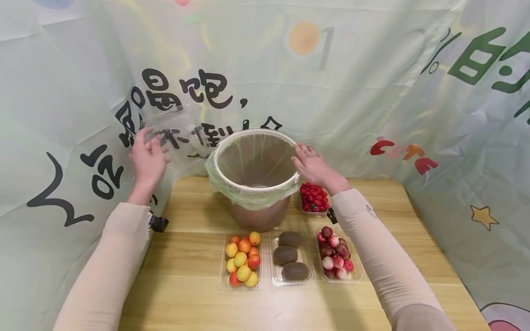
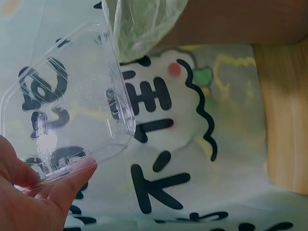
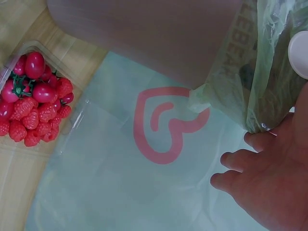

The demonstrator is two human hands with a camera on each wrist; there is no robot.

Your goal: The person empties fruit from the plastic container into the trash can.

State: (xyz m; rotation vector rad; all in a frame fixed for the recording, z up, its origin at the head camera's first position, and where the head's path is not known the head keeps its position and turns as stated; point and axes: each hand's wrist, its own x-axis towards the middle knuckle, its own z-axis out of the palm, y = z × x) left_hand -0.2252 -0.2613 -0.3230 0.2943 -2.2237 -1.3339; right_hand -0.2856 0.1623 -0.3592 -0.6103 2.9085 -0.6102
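Observation:
My left hand [image 1: 148,161] is raised to the left of the bin and pinches a clear plastic container [image 2: 77,103] by its edge. Nothing shows inside that container. A brown trash bin [image 1: 256,218] with a pale rim stands at the back of the table, lined with a thin green bag [image 1: 258,198] folded over the rim. My right hand [image 1: 312,166] touches the right side of the rim, its fingers fairly straight. In the right wrist view, the fingertips [image 3: 224,180] lie beside the bag's outer fold. The thumb is partly hidden there.
Three clear boxes stand before the bin: yellow and orange fruits [image 1: 242,259], dark brown oval fruits [image 1: 285,255], and red-purple round fruits [image 1: 337,257]. A box of raspberries and small tomatoes [image 1: 313,197] sits right of the bin. Printed cloth walls [image 1: 352,105] enclose the wooden table [image 1: 186,276].

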